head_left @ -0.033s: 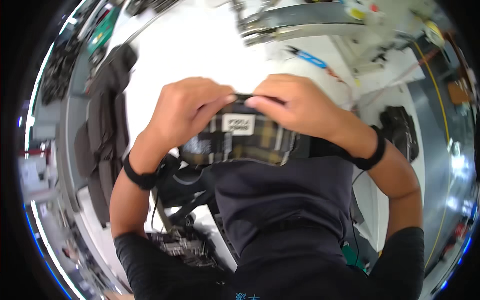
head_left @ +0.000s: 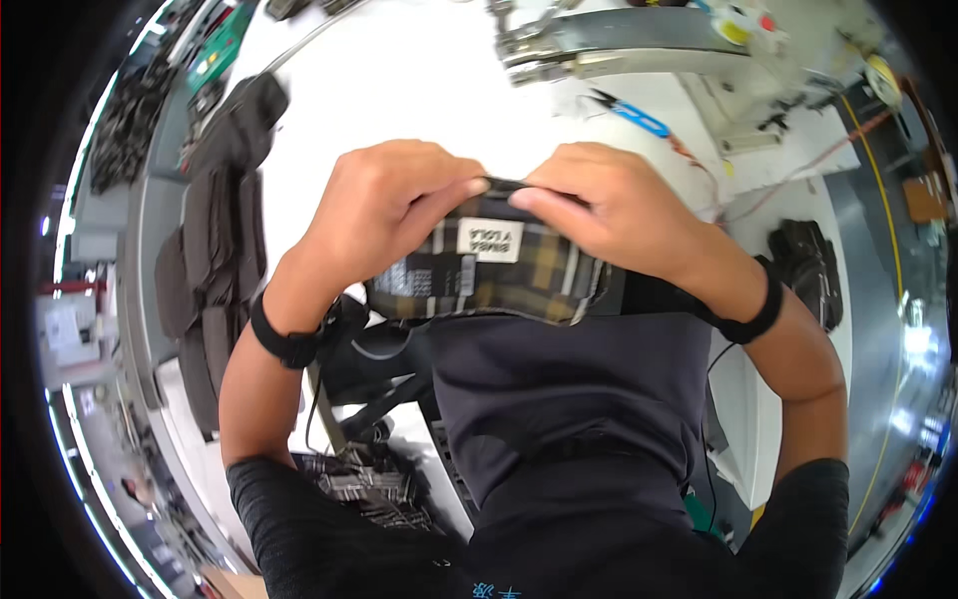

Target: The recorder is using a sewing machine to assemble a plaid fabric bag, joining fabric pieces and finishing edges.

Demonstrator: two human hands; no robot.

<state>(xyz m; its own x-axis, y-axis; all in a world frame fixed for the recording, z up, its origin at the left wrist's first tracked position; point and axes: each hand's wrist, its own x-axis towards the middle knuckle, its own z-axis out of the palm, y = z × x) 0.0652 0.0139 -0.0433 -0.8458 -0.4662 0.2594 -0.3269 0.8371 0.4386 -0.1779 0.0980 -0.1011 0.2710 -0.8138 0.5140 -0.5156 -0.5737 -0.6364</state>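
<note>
Your left hand [head_left: 394,210] and right hand [head_left: 604,205] are both closed in a pinch on the far edge of a plaid fabric piece [head_left: 544,268], gripping it close together with just a short dark stretch of that edge showing between your thumbs. Each thumb lies on the side nearer you, and the curled fingers go over the far side. The piece is right in front of you, between your forearms and just beyond the dark apron [head_left: 569,399] you have on; its checks run in black, tan and white, and its near edge curves round toward your body. Whether its underside rests on anything, you cannot tell from here. A white label [head_left: 489,240] with dark lettering sits on the face, upside down to you, and a black patch [head_left: 424,277] with pale print lies to its lower left, partly behind your left hand. You wear a black band on each wrist. Past your hands spreads the white tabletop [head_left: 399,90]. Blue-handled snips [head_left: 639,118] lie on it beyond your right hand, near a grey machine arm [head_left: 639,35]. To your left, dark brown pieces [head_left: 212,240] lie in a long overlapping row, well apart from the plaid one. A dark bundle [head_left: 804,265] sits to the right of your right wrist, and more plaid cloth [head_left: 364,481] is heaped low on your left.
</note>
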